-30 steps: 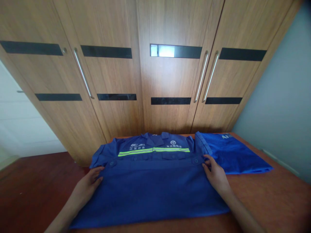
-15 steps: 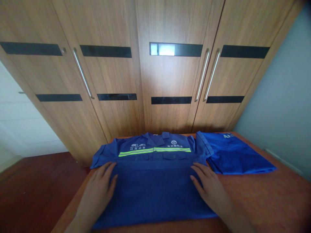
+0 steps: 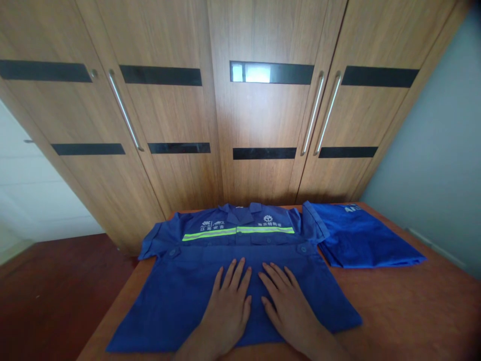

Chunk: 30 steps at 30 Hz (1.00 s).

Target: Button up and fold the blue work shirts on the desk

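Observation:
A dark blue work shirt point(image 3: 180, 291) lies front up on the table, its collar toward the wardrobe. Its lower part is folded up, with the waistband edge and two buttoned tabs across the chest below a yellow-green reflective stripe. White lettering and logos show above the stripe. My left hand point(image 3: 227, 306) rests flat on the folded part, left of its middle, fingers spread. Close beside it, my right hand point(image 3: 287, 306) also lies flat on the cloth with fingers apart. Neither hand grips the fabric.
A brighter blue folded garment point(image 3: 364, 240) with pale letters lies at the right, touching the shirt's sleeve. The reddish-brown table point(image 3: 406, 306) runs up to a wooden wardrobe point(image 3: 259, 115) with metal handles. A pale wall stands at the right, dark red floor at the left.
Both hands have moved inward from the shirt's side edges to the middle of the folded part. The tabs and lower side corners, covered before, now show.

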{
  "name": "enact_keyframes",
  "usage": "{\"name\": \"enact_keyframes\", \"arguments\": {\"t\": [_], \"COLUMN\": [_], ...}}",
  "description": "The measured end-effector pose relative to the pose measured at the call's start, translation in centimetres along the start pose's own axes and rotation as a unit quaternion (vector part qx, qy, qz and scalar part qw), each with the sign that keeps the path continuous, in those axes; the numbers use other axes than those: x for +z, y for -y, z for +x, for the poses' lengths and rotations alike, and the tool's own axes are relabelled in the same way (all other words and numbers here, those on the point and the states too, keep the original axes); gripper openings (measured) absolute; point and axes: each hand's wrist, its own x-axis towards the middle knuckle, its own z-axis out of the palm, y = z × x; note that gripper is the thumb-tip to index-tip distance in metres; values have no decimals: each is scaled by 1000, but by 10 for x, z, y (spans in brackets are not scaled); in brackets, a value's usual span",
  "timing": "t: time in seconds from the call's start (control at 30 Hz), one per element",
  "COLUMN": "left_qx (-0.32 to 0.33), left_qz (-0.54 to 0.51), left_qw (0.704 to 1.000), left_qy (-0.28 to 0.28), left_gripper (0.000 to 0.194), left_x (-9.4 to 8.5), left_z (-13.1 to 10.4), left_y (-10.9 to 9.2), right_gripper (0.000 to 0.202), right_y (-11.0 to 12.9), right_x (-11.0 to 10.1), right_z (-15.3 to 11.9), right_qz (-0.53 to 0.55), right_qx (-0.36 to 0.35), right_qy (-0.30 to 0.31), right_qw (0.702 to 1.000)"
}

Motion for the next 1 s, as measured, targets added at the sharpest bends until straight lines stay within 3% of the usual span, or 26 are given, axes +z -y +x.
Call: {"name": "enact_keyframes", "arguments": {"t": [0.17, 0.3, 0.43, 0.57, 0.67, 0.8, 1.0], "left_qx": [-9, -14, -16, -18, -20, -19, -2], "left_qz": [3, -6, -6, -4, 1, 34, 87], "left_qw": [1000, 1000, 1000, 1000, 1000, 999, 996], "left_qy": [-1, 7, 0, 10, 19, 6, -29], "left_gripper": [57, 57, 55, 56, 56, 58, 61], "left_x": [1, 1, 1, 0, 0, 2, 4], "left_z": [-2, -2, -1, 1, 1, -7, -24], "left_y": [1, 0, 0, -1, -1, 2, 9], "right_gripper": [43, 34, 42, 54, 47, 22, 21], "right_y": [-33, -92, -166, -217, -232, -235, -229], "right_x": [-13, -40, -65, -74, -72, -66, -60], "right_z": [0, 17, 43, 70, 90, 105, 90], "right_qz": [20, 42, 26, 84, 138, 257, 386], "right_qx": [35, 144, 318, 413, 438, 449, 419], "right_qy": [-9, -49, -133, -131, -113, -82, -93], "right_qw": [999, 987, 938, 897, 881, 852, 816]}}
